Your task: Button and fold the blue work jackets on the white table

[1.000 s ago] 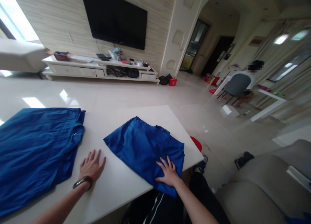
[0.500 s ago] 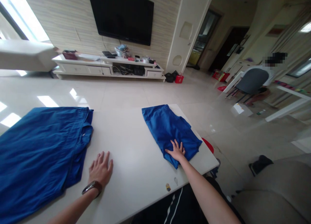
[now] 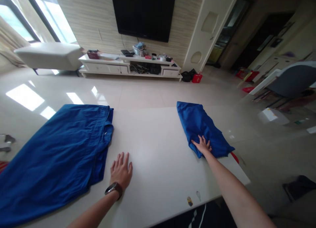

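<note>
A large folded blue garment covers the left part of the white table. Just right of it, my left hand, with a watch on the wrist, lies flat on the tabletop with nothing in it. A smaller folded blue cloth lies at the table's right side. On its near edge rests my right hand, palm down with fingers spread, touching the fabric without gripping it.
Two small stickers mark the table's near edge. Beyond the table stand a low white TV cabinet with items on top and a white bench. A grey chair is at the right, with part of a person beside it.
The view has turned left, so everything appears further right. My right hand and the smaller blue cloth are further toward the table's far side. My left hand stays flat.
</note>
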{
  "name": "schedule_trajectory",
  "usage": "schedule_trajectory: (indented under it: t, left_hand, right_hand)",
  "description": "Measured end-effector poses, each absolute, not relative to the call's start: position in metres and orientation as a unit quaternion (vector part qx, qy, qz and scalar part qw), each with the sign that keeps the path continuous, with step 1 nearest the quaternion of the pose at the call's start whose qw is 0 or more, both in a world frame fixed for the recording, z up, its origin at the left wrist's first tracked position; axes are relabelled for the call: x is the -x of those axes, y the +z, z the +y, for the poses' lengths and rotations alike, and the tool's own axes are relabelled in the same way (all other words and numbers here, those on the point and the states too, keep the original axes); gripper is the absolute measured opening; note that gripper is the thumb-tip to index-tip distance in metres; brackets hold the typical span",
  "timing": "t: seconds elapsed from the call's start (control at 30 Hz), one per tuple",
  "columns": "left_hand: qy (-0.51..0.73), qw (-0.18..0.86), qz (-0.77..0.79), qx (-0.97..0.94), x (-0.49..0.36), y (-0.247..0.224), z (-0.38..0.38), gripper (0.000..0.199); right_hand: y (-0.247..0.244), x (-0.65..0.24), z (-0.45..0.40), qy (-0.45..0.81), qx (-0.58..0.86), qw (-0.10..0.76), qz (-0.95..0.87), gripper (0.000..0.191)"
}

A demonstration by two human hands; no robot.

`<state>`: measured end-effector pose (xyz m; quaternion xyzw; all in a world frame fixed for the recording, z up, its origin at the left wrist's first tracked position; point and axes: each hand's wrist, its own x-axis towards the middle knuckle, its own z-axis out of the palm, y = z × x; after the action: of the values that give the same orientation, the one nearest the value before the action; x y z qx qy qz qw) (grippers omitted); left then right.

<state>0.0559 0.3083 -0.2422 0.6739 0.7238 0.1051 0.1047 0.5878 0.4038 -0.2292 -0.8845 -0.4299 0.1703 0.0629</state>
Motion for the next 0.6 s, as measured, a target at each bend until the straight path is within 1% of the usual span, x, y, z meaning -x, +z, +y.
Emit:
schedule_trajectory:
  t: [0.2,0.27,0.33,0.43,0.57,0.6]
  left_hand:
    - [0.109,0.099,0.724,-0.674,-0.058,-0.239,0.307,0.064]
    - [0.116,0.101,0.723,-0.674,-0.059,-0.237,0.306,0.063]
    - [0.126,0.107,0.719,-0.675,-0.059,-0.236,0.306,0.062]
    - [0.138,0.105,0.718,-0.674,-0.059,-0.235,0.307,0.062]
    - [0.149,0.1,0.72,-0.67,-0.058,-0.237,0.307,0.061]
    - [0.153,0.101,0.721,-0.669,-0.057,-0.238,0.307,0.061]
  right_hand:
    - [-0.217,-0.595,0.397,0.169,0.87,0.035,-0.461,0.094]
    - [-0.208,-0.587,0.387,0.134,0.862,0.057,-0.485,0.091]
    - [-0.198,-0.577,0.368,0.078,0.834,0.107,-0.536,0.083]
    - [-0.188,-0.563,0.308,0.043,0.735,0.161,-0.657,0.071]
    - [-0.196,-0.541,0.176,0.047,0.658,0.155,-0.736,0.06]
    - [-0.202,-0.531,0.139,0.06,0.648,0.136,-0.747,0.058]
